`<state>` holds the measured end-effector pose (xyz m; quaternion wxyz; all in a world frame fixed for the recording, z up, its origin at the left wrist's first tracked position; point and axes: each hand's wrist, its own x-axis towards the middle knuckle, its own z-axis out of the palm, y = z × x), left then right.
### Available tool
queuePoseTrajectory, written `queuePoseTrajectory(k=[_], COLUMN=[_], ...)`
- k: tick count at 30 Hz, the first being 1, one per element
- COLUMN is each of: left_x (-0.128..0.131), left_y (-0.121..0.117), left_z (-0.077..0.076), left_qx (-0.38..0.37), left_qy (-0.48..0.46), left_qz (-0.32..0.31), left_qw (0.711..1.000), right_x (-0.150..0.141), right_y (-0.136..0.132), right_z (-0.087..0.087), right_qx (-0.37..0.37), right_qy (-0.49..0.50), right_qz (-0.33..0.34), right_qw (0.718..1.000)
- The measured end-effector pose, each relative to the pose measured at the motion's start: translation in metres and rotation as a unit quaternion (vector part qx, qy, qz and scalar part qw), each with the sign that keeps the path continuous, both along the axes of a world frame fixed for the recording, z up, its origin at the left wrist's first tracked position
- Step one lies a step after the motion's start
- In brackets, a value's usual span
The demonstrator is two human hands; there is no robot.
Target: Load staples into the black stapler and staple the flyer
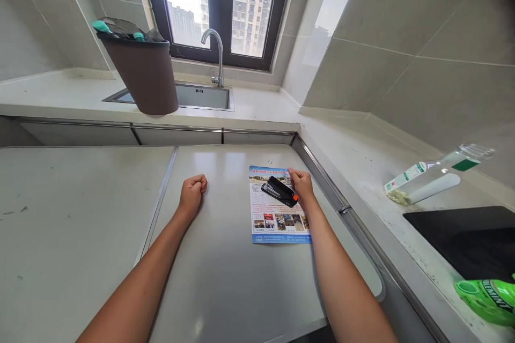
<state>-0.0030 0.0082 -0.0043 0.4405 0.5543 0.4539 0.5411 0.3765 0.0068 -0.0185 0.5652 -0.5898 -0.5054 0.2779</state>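
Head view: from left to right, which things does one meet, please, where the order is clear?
Brown bin, left hand, black stapler, right hand, clear bottle, green container.

left hand [193, 193] curled into fist | right hand [302, 183] partly curled | bare forearms [147, 268] outstretched

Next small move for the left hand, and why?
Probably bring the left hand over to the left edge of the flyer to steady it. That hand sits curled on its own, away from the sheet, while the right hand is at the flyer's upper right corner, beside the black stapler lying on it.
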Motion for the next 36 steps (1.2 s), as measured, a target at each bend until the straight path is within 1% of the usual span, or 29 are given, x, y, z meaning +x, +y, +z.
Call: queuePoseTrajectory(k=[2,5,9,12,21,27,31,36], left_x=[0.0011,0.0014,0.0019,0.0027,0.0022,0.0037,0.0042,0.0036], left_y=[-0.0020,-0.0038,-0.0053,-0.0051,-0.0027,-0.0052,-0.0064,-0.0045], left_z=[0.0012,0.0033,0.0072,0.0082,0.0056,0.0081,0.0096,0.0077], left_qx=[0.013,0.011,-0.005,-0.016,-0.021,-0.040,-0.045,-0.047], left_qy=[0.034,0.052,0.057,0.063,0.057,0.041,0.043,0.054], left_qz=[-0.046,-0.098,-0.140,-0.159,-0.156,-0.146,-0.143,-0.140], left_qw=[0.998,0.994,0.988,0.985,0.986,0.988,0.988,0.987], right_x=[0.0008,0.0005,-0.0003,0.0000,0.0006,0.0020,0.0024,0.0018], right_y=[0.0019,0.0016,0.0015,0.0029,0.0049,0.0055,0.0054,0.0054], right_z=[-0.0025,-0.0020,-0.0002,-0.0007,-0.0033,-0.0044,-0.0044,-0.0033], right_qx=[0.002,0.004,0.005,0.004,0.009,0.004,0.002,0.005], right_qy=[-0.022,-0.032,-0.049,-0.061,-0.083,-0.093,-0.101,-0.114], right_qz=[0.009,0.013,0.013,0.013,0.013,0.018,0.021,0.023], right_qw=[1.000,0.999,0.999,0.998,0.996,0.996,0.995,0.993])
